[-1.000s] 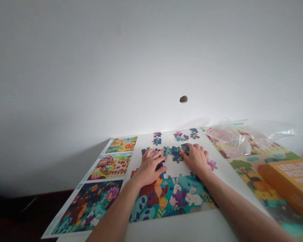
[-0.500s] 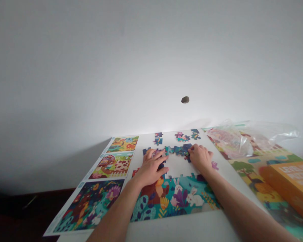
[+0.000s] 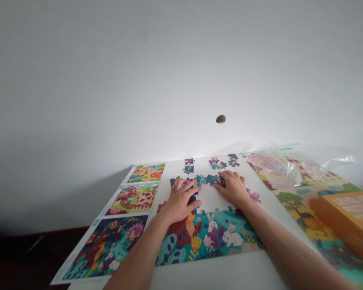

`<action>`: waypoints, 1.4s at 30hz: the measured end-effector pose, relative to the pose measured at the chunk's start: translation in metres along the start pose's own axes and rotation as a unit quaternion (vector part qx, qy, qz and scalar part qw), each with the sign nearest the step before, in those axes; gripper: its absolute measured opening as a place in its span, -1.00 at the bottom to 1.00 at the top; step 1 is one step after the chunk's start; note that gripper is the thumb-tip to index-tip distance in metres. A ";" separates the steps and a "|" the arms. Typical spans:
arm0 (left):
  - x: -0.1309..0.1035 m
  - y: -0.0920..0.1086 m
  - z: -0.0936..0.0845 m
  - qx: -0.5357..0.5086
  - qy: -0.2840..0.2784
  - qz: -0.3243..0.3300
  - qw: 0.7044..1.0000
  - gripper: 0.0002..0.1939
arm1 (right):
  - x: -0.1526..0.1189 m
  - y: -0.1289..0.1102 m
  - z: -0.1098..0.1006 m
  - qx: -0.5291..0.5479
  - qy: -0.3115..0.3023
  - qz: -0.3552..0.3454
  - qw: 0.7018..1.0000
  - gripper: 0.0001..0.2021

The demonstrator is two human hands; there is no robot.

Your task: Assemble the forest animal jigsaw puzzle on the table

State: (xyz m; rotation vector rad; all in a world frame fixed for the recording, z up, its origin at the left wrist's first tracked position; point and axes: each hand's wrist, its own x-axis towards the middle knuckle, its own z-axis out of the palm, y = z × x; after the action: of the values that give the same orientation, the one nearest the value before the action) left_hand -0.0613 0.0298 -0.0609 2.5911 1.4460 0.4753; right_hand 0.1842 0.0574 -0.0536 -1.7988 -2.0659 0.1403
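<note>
My left hand [image 3: 181, 202] lies over the left side of a part-built jigsaw puzzle [image 3: 211, 237], fingers spread and resting on dark puzzle pieces. My right hand [image 3: 235, 188] is at the right end of a row of teal and dark blue puzzle pieces [image 3: 211, 179]. Its fingers reach over the pieces with the thumb apart, and they cover some of them. The joined lower part shows white rabbits, a bear and plants. A purple puzzle piece [image 3: 254, 195] lies just right of my right wrist.
Loose pieces [image 3: 188, 168] and a small cluster [image 3: 217, 163] lie toward the wall. On the left is a picture sheet [image 3: 130, 199] with three scenes. At right are a clear plastic bag [image 3: 290, 175], a printed sheet [image 3: 293, 203] and an orange box [image 3: 347, 217].
My right hand has shifted a little left and spread out over the row's right end, uncovering more of the purple piece. My left hand has stayed in place.
</note>
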 end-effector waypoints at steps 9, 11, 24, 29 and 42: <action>0.000 0.000 -0.001 -0.008 0.005 0.005 1.000 -0.51 | 0.014 0.023 0.005 0.096 0.041 0.112 0.988 -0.56; 0.000 0.000 -0.001 -0.006 0.004 0.005 1.000 -0.52 | 0.015 0.027 0.005 0.100 0.083 0.137 0.982 -0.52; -0.001 -0.002 0.001 -0.007 0.008 0.006 1.000 -0.52 | 0.009 0.027 -0.014 0.001 -0.022 0.167 0.986 -0.56; 0.000 -0.002 0.001 -0.004 0.007 0.003 1.000 -0.52 | 0.007 0.023 -0.019 -0.021 -0.026 0.152 0.988 -0.47; 0.003 -0.007 0.006 -0.012 0.063 0.000 0.998 -0.63 | 0.000 0.006 -0.009 0.094 -0.031 0.111 0.989 -0.56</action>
State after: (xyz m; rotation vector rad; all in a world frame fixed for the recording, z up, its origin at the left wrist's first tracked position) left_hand -0.0632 0.0361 -0.0682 2.5831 1.4685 0.6636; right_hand 0.1927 0.0564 -0.0474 -1.9214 -1.8173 0.4426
